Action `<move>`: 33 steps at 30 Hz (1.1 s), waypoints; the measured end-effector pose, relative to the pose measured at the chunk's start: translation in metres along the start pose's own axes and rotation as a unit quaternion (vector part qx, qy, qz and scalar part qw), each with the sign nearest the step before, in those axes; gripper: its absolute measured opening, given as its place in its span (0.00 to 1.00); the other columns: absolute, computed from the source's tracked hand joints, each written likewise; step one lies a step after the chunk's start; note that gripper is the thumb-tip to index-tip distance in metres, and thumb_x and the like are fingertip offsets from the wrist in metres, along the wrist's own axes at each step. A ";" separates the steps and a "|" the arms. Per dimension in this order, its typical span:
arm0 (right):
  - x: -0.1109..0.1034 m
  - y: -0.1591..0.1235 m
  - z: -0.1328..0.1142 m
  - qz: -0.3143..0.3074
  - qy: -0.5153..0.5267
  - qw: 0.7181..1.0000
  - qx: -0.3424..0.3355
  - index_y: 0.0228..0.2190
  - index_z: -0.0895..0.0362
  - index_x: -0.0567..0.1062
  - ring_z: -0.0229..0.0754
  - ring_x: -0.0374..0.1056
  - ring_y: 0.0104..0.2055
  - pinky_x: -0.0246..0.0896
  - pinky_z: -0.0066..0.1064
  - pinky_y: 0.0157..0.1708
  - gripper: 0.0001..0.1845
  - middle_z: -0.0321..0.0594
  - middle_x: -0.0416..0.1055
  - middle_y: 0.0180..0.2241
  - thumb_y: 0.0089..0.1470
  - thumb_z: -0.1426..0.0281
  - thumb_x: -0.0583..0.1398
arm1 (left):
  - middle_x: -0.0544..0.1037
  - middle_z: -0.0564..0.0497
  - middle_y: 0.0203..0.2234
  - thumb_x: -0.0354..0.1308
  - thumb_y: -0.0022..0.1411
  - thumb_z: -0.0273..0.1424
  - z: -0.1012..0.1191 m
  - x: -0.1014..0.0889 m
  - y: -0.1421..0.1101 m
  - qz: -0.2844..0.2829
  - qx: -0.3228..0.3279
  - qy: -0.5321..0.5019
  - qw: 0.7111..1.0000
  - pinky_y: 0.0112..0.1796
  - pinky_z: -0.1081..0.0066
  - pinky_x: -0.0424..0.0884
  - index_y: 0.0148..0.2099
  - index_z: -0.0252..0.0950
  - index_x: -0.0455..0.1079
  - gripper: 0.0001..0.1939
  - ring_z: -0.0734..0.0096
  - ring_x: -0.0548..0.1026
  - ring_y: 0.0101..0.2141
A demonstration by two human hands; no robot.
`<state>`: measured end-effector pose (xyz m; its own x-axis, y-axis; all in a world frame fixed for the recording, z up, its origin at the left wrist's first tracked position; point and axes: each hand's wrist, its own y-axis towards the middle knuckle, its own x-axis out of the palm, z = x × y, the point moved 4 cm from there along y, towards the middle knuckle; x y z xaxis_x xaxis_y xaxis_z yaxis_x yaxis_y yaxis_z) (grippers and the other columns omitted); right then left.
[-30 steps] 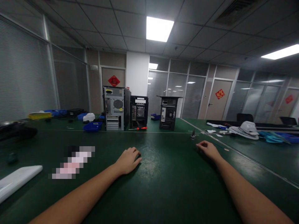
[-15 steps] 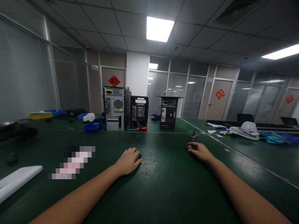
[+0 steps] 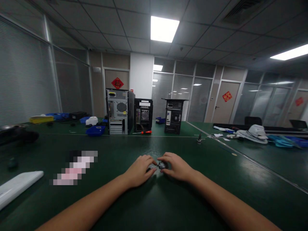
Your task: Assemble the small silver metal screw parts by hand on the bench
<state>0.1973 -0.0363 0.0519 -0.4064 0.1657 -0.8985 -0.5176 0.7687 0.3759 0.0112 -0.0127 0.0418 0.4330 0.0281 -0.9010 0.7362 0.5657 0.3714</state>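
Note:
Low over the dark green tabletop, my two hands face each other with their fingertips almost meeting. My right hand (image 3: 176, 166) is closed around a small rounded, dark metallic part (image 3: 163, 165), its narrow end pointing at my left hand. My left hand (image 3: 140, 170) is closed too, thumb and fingers around something dark that they mostly hide. Whether the two held things touch, I cannot tell. Farther off to the right, a small dark metal piece (image 3: 199, 139) stands upright on the table.
At the back stand a grey computer case (image 3: 117, 112) and two black ones, a red-handled screwdriver (image 3: 146, 132) lying before them. A blue tray (image 3: 95, 130) is at left, a white flat object (image 3: 20, 186) nearer. A white hat (image 3: 255, 134) lies at right.
My right hand has picked up the small metallic part near the upright piece and carried it left to my left hand. My left hand has shifted slightly right.

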 end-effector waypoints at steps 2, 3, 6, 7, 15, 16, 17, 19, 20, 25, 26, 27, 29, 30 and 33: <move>0.002 0.001 -0.008 -0.003 0.007 1.000 -0.009 0.55 0.53 0.73 0.46 0.68 0.49 0.62 0.36 0.50 0.27 0.43 0.73 0.45 0.53 0.66 0.66 | 0.75 0.49 0.45 0.52 0.69 0.34 0.004 -0.001 0.000 0.000 0.007 0.004 1.000 0.48 0.63 0.65 0.47 0.40 0.72 0.10 0.62 0.71 0.46; 0.002 0.001 -0.010 -0.004 0.011 1.000 -0.013 0.55 0.53 0.73 0.46 0.68 0.48 0.62 0.36 0.50 0.27 0.43 0.73 0.45 0.53 0.66 0.65 | 0.75 0.49 0.44 0.52 0.69 0.33 0.005 -0.001 0.001 0.000 0.009 0.006 1.000 0.47 0.63 0.65 0.46 0.39 0.72 0.09 0.62 0.71 0.46; 0.001 0.000 -0.012 -0.004 0.019 1.000 -0.022 0.53 0.53 0.74 0.46 0.69 0.48 0.63 0.35 0.49 0.24 0.43 0.73 0.45 0.54 0.67 0.64 | 0.75 0.49 0.43 0.52 0.69 0.33 0.004 -0.002 0.001 0.010 0.012 0.007 1.000 0.46 0.63 0.65 0.45 0.39 0.72 0.08 0.63 0.71 0.45; 0.001 0.000 -0.011 -0.002 0.021 1.000 -0.023 0.52 0.53 0.75 0.45 0.69 0.48 0.63 0.35 0.49 0.22 0.43 0.73 0.45 0.54 0.67 0.64 | 0.75 0.49 0.42 0.52 0.69 0.33 0.003 -0.002 0.001 0.015 0.011 0.007 1.000 0.46 0.63 0.65 0.45 0.39 0.72 0.08 0.63 0.71 0.45; 0.000 0.000 -0.003 0.061 0.109 0.991 0.039 0.52 0.54 0.74 0.46 0.71 0.48 0.65 0.37 0.50 0.22 0.44 0.76 0.48 0.55 0.70 0.63 | 0.75 0.49 0.42 0.52 0.69 0.35 -0.001 -0.001 0.001 0.003 -0.004 0.004 1.000 0.46 0.63 0.66 0.43 0.39 0.73 0.10 0.62 0.71 0.44; 0.000 0.001 -0.007 0.059 0.124 0.990 0.031 0.53 0.54 0.73 0.46 0.71 0.48 0.65 0.37 0.50 0.22 0.44 0.75 0.48 0.55 0.70 0.63 | 0.75 0.48 0.42 0.51 0.69 0.35 0.000 -0.001 0.001 -0.001 -0.002 0.001 1.000 0.47 0.63 0.66 0.43 0.39 0.73 0.10 0.62 0.71 0.44; 0.001 0.001 -0.011 0.051 0.136 0.989 0.019 0.53 0.53 0.73 0.45 0.71 0.48 0.65 0.37 0.50 0.22 0.43 0.75 0.48 0.55 0.70 0.63 | 0.75 0.48 0.42 0.51 0.69 0.36 0.001 0.000 0.000 -0.004 -0.001 -0.001 1.000 0.47 0.63 0.66 0.43 0.39 0.74 0.11 0.62 0.71 0.44; 0.003 0.002 -0.018 0.036 0.146 0.989 -0.004 0.50 0.53 0.74 0.45 0.71 0.48 0.65 0.37 0.50 0.20 0.42 0.76 0.47 0.55 0.70 0.64 | 0.75 0.47 0.43 0.52 0.69 0.36 0.001 0.002 0.000 -0.010 0.001 -0.005 1.000 0.48 0.63 0.66 0.43 0.39 0.74 0.11 0.61 0.71 0.45; 0.004 0.003 -0.020 0.033 0.145 0.989 -0.010 0.49 0.53 0.75 0.45 0.71 0.47 0.65 0.37 0.49 0.19 0.42 0.76 0.46 0.54 0.70 0.65 | 0.75 0.47 0.43 0.52 0.68 0.36 0.000 0.003 0.000 -0.013 0.000 -0.007 1.000 0.48 0.63 0.66 0.43 0.39 0.74 0.11 0.61 0.71 0.45; 0.006 0.003 -0.021 0.044 0.139 0.989 -0.020 0.44 0.53 0.75 0.43 0.70 0.45 0.64 0.34 0.47 0.17 0.40 0.74 0.43 0.51 0.74 0.65 | 0.75 0.48 0.44 0.51 0.70 0.37 -0.002 0.006 0.001 -0.031 0.008 -0.031 0.999 0.48 0.64 0.67 0.44 0.40 0.74 0.12 0.62 0.71 0.46; 0.006 0.003 -0.021 0.046 0.137 0.989 -0.025 0.43 0.53 0.75 0.42 0.70 0.44 0.64 0.33 0.46 0.17 0.39 0.74 0.42 0.50 0.75 0.65 | 0.75 0.48 0.44 0.50 0.71 0.37 -0.002 0.006 0.001 -0.035 0.015 -0.037 0.999 0.48 0.64 0.66 0.44 0.40 0.75 0.13 0.62 0.71 0.46; 0.006 0.003 -0.021 0.048 0.134 0.989 -0.028 0.42 0.54 0.75 0.42 0.69 0.43 0.63 0.33 0.45 0.16 0.39 0.74 0.41 0.49 0.76 0.65 | 0.75 0.48 0.45 0.50 0.71 0.38 -0.002 0.006 0.001 -0.038 0.023 -0.042 0.998 0.49 0.64 0.66 0.44 0.40 0.75 0.13 0.62 0.71 0.46; 0.006 0.003 -0.021 0.052 0.128 0.990 -0.029 0.39 0.54 0.75 0.41 0.69 0.42 0.63 0.31 0.42 0.14 0.38 0.73 0.39 0.48 0.76 0.65 | 0.75 0.48 0.45 0.49 0.72 0.38 -0.001 0.006 0.002 -0.041 0.037 -0.051 0.997 0.49 0.65 0.66 0.45 0.40 0.75 0.14 0.63 0.71 0.47; 0.007 0.003 -0.021 0.054 0.126 0.990 -0.028 0.38 0.55 0.74 0.41 0.69 0.41 0.63 0.31 0.41 0.13 0.38 0.73 0.38 0.48 0.76 0.65 | 0.75 0.47 0.45 0.49 0.72 0.37 0.000 0.006 0.002 -0.041 0.041 -0.055 0.997 0.50 0.65 0.66 0.45 0.40 0.75 0.14 0.63 0.71 0.47; 0.007 0.003 -0.022 0.056 0.123 0.991 -0.021 0.36 0.55 0.74 0.40 0.69 0.39 0.62 0.30 0.40 0.12 0.38 0.73 0.36 0.47 0.76 0.64 | 0.76 0.47 0.45 0.48 0.72 0.37 0.001 0.004 0.002 -0.038 0.046 -0.068 0.996 0.50 0.65 0.67 0.45 0.39 0.76 0.15 0.63 0.71 0.47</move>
<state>0.1765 -0.0462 0.0515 -0.6311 0.0881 -0.7706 -0.4884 0.7267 0.4831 0.0155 -0.0123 0.0392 0.4365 -0.1275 -0.8906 0.8112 0.4840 0.3283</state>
